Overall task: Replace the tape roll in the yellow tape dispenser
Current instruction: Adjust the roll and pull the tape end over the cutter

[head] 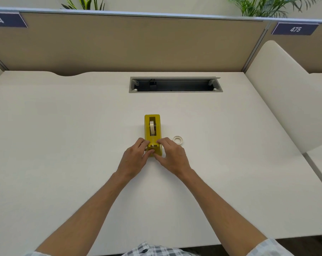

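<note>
Head view: both hands grip the near end of the yellow dispenser (152, 133), left hand (136, 157) and right hand (172, 156) with fingers curled around it. A tape roll (152, 128) sits inside; an empty core (178, 140) lies just beside on the desk (64, 145).

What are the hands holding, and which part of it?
Both the left hand and the right hand grip the yellow tape dispenser at its near end, by the cutter, one on each side.
</note>
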### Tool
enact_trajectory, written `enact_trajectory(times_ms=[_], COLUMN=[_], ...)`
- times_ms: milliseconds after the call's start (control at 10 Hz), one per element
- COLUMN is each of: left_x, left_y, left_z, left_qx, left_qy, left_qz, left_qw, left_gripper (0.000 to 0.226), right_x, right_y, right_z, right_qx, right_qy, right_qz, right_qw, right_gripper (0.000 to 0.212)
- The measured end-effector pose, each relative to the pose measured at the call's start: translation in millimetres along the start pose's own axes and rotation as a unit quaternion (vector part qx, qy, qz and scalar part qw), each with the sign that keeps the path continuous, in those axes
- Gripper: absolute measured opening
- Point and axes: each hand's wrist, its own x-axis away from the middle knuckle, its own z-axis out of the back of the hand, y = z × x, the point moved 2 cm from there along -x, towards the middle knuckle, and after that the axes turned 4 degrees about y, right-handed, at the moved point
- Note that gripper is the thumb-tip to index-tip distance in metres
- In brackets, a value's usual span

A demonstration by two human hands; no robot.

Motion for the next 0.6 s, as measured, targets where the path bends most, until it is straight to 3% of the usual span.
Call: enact_trajectory(times_ms=[300, 600], left_x=[-0.5, -1.2], left_y=[0.5, 0.8], left_z=[1.7, 7.0], left_qx=[-0.015, 0.01], left_qy=[-0.009, -0.023], left_qz=[-0.004, 0.009], left_qw=[1.0, 1.0], left_gripper=[0.036, 0.043], right_x=[4.0, 10.5], right_y=[0.3, 0.8], right_z=[-1.6, 4.8], right_qx=[0.017, 0.015], right_qy=[-0.002, -0.017], right_qz=[0.028, 0.021], right_qw=[0.999, 1.0], right_gripper=[0.042, 0.063])
